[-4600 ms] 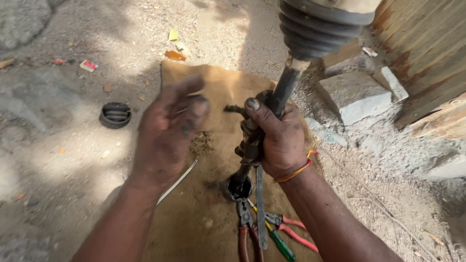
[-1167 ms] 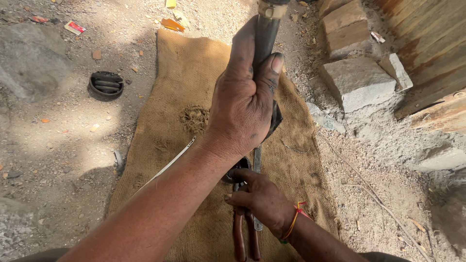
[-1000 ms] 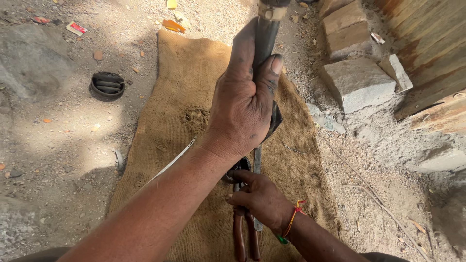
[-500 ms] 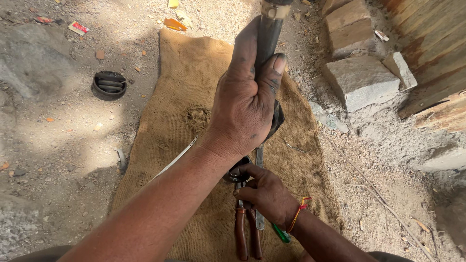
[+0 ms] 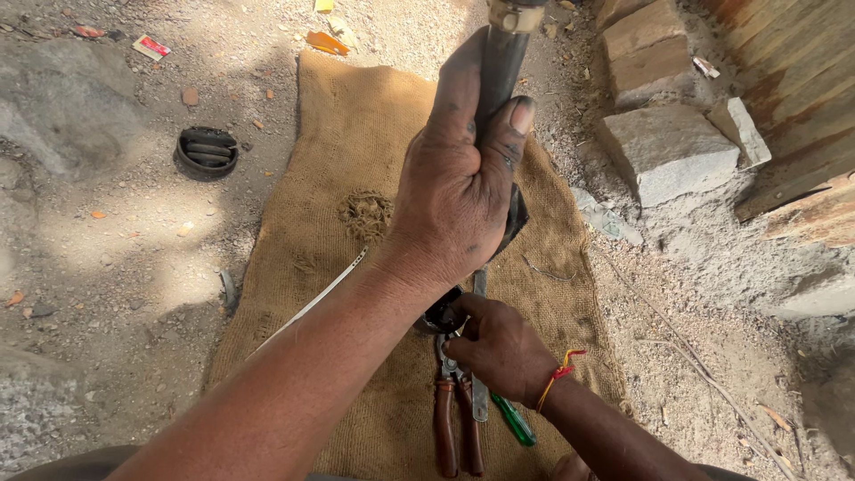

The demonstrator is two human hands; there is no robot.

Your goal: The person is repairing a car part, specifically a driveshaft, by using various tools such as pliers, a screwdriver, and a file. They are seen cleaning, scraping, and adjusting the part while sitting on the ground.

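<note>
Your left hand [image 5: 459, 191] was wrapped tight around the dark metal shaft [image 5: 500, 67], which stood upright over the middle of the burlap sack [image 5: 356, 151] spread on the dirt. Your right hand [image 5: 503, 343] was curled closed at the shaft's lower end, fingers on a small metal part there; what exactly it pinched I could not tell. Red-handled pliers [image 5: 452, 419] and a green-handled screwdriver [image 5: 514, 420] lay on the sack just below that hand. A black rubber ring [image 5: 207, 151] sat on the ground left of the sack, grey stone blocks [image 5: 663, 151] to its right. The shaft looked heavy, stiff and greasy, so a full-fist hold mid-length seemed the safest purchase.
</note>
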